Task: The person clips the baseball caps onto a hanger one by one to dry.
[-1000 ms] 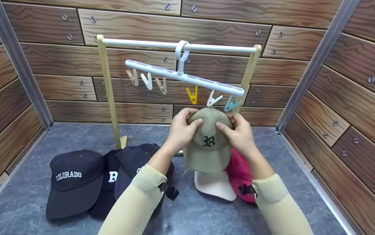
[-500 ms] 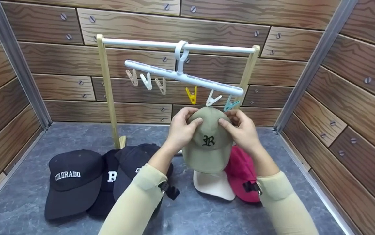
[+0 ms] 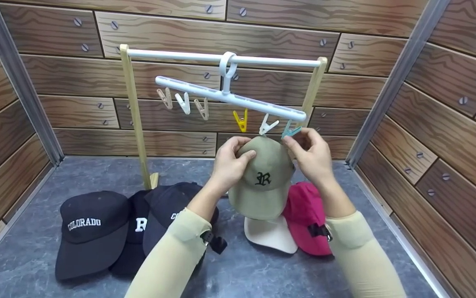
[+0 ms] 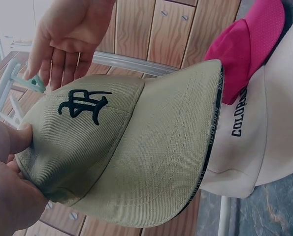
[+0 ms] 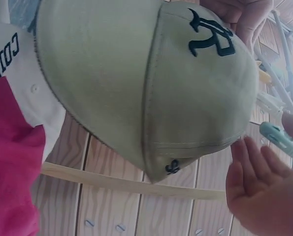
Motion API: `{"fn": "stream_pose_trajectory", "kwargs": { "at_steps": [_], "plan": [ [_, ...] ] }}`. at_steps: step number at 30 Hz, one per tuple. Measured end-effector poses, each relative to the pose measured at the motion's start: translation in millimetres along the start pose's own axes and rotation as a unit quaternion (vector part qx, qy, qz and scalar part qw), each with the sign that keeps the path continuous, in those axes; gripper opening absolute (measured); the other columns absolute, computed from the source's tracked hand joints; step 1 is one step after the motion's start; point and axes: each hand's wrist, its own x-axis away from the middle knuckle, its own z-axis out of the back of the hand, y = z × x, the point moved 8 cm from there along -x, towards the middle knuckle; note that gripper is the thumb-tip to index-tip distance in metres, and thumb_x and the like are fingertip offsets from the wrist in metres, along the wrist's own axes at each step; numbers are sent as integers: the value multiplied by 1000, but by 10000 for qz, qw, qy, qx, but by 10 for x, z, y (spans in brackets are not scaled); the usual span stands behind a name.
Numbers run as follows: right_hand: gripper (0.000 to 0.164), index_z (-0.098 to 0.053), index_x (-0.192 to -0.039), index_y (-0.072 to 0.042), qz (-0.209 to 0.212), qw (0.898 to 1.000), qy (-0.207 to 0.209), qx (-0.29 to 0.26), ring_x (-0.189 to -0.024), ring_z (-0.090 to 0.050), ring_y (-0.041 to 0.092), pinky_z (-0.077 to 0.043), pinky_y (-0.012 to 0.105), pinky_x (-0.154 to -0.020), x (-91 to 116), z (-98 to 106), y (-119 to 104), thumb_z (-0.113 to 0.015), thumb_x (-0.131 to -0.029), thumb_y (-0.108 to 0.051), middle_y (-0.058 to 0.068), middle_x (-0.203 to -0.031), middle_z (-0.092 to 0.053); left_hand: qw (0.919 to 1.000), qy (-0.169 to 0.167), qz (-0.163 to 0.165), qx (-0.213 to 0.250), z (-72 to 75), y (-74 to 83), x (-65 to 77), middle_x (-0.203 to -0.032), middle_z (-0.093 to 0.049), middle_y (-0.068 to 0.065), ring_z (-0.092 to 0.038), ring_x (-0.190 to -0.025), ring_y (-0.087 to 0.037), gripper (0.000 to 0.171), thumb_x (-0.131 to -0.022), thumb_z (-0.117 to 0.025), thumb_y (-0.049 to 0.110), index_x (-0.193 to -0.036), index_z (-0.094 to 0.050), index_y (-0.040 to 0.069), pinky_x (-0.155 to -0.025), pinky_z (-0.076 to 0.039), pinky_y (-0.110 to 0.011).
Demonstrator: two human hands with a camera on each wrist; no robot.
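Note:
My left hand [image 3: 230, 164] grips the crown of an olive-green baseball cap [image 3: 258, 165] with a dark letter R, thumb on the front. The cap hangs brim down, its top right at a white clip [image 3: 267, 125] on the hanger [image 3: 262, 107]. My right hand [image 3: 315, 159] is off the cap, beside the teal clip [image 3: 291, 130] at the hanger's right end. In the right wrist view that teal clip [image 5: 279, 139] lies between the thumb and the extended fingers [image 5: 254, 162], which lie at the cap's edge.
The tilted hanger hangs from a white rail [image 3: 171, 54] on a wooden stand, with a yellow clip [image 3: 242, 121] and several others. Below are a cream cap [image 3: 270, 236] and a magenta cap [image 3: 304, 207]. Several dark caps, one reading COLORADO [image 3: 93, 231], lie at left.
My right hand has let go of the olive cap's right side and moved up and right to the teal clip. The left hand keeps its grip on the cap.

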Motion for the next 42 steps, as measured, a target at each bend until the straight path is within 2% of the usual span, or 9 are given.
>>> {"fn": "stream_pose_trajectory", "kwargs": {
  "at_steps": [6,10,14,22,27,34,42],
  "plan": [
    [38,-71,-118,-4,7,9951,820,547,-89,-67,16,-52,21,-78,31,43,-75,-87,-99,-32,8,-98,-74,10000,-31,33,-49,16,-20,12,-117,-78,-12,-74,-107,-24,28,-106,-76,5,-133,-71,1,-95,-60,-42],
    [43,-71,-116,-2,172,9892,1140,900,-85,-68,18,-53,21,-75,32,40,-157,-89,-97,-35,10,-96,-75,10000,15,16,-8,21,-13,4,-116,-79,-13,-75,-107,-25,28,-105,-77,4,-132,-72,0,-96,-60,-42],
    [46,-71,-115,-1,256,9838,1345,1159,-83,-68,19,-51,27,-75,23,58,-222,-89,-96,-38,9,-94,-74,10000,18,2,-26,17,-4,4,-115,-79,-13,-75,-105,-25,28,-104,-77,4,-131,-72,0,-95,-60,-42],
    [54,-70,-105,-6,192,9713,1553,1789,-80,-64,24,-47,40,-77,13,87,-252,-89,-93,-55,9,-90,-73,10000,29,-23,-23,24,-11,6,-118,-79,-13,-75,-108,-25,28,-105,-76,4,-132,-72,1,-96,-60,-43],
    [58,-71,-103,-8,82,9638,1573,2152,-79,-67,29,-48,45,-77,4,77,-251,-87,-92,-62,8,-88,-73,10000,17,-37,-51,27,-13,10,-119,-79,-13,-75,-110,-25,28,-105,-76,5,-132,-72,0,-97,-60,-43],
    [56,-70,-96,-8,103,9549,1619,2486,-79,-68,35,-51,54,-73,-7,70,-293,-85,-93,-62,10,-88,-73,9999,-27,-39,-147,34,-26,18,-118,-78,-12,-74,-107,-25,29,-105,-76,5,-133,-72,2,-95,-60,-45],
    [57,-68,-97,-9,96,9477,1643,2733,-78,-67,35,-51,55,-72,-28,62,-306,-80,-96,-64,10,-87,-71,10000,-13,-31,-92,39,-39,26,-118,-78,-12,-74,-107,-24,28,-105,-76,5,-132,-72,2,-95,-60,-44]
  ]
}}
